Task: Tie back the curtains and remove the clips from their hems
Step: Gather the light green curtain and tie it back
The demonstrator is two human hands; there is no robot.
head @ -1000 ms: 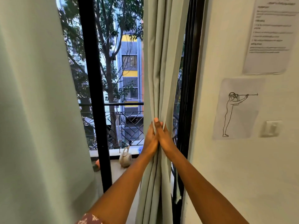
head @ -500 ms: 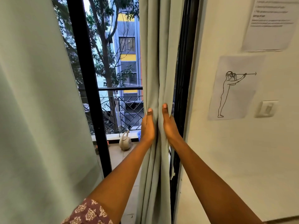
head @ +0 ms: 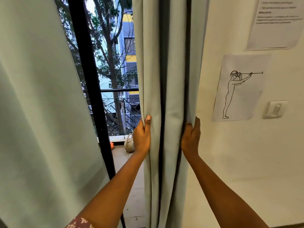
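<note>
The left edge of the gathered curtain [head: 164, 79] is gripped by the left hand [head: 141, 137], thumb laid flat on the front of the cloth and fingers curled behind the fold. Its right edge, against the wall [head: 230, 162], is clasped by the right hand [head: 190, 137], whose fingers wrap round the outer fold. The bundle appears to be held from both sides so that it can be gathered for tying; no tie-back is seen, and the hems and any clips lie out of view below. The cloth is a pale grey-green, matte and heavy, hanging in deep vertical pleats. A second panel [head: 41, 112] of the same fabric hangs at the left of the black door frame [head: 88, 79]. A drawing [head: 238, 89] and a switch [head: 275, 109] are fixed to the smooth wall.
</note>
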